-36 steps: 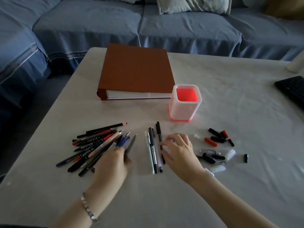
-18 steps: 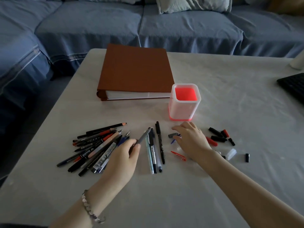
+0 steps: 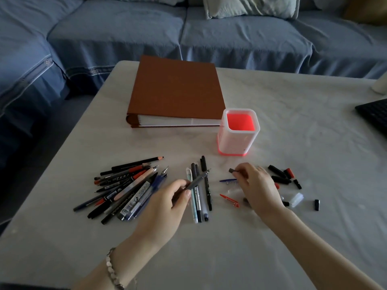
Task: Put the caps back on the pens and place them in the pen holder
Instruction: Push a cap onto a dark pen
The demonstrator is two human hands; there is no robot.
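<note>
My left hand (image 3: 167, 203) grips a grey uncapped pen (image 3: 199, 178), its tip pointing up and right above a short row of pens (image 3: 199, 204). My right hand (image 3: 256, 185) pinches a small grey cap (image 3: 231, 170) between thumb and fingers, a little right of the pen's tip. A pile of several uncapped pens and pencils (image 3: 125, 185) lies to the left. Loose caps, black (image 3: 277, 171), red (image 3: 229, 200), blue (image 3: 228, 181) and clear (image 3: 296, 199), are scattered around my right hand. The white pen holder (image 3: 237, 141) with a red inside stands behind, with nothing in it.
A thick brown binder (image 3: 176, 91) lies behind the holder, touching its left side. A black keyboard (image 3: 374, 114) reaches in at the right edge, with a white object (image 3: 380, 86) behind it. A blue sofa (image 3: 188, 30) runs along the far and left sides of the table (image 3: 293, 101).
My left hand lifted the grey pen out of the pile and carried it right. My right hand moved from the row of pens to the caps and picked up the grey cap.
</note>
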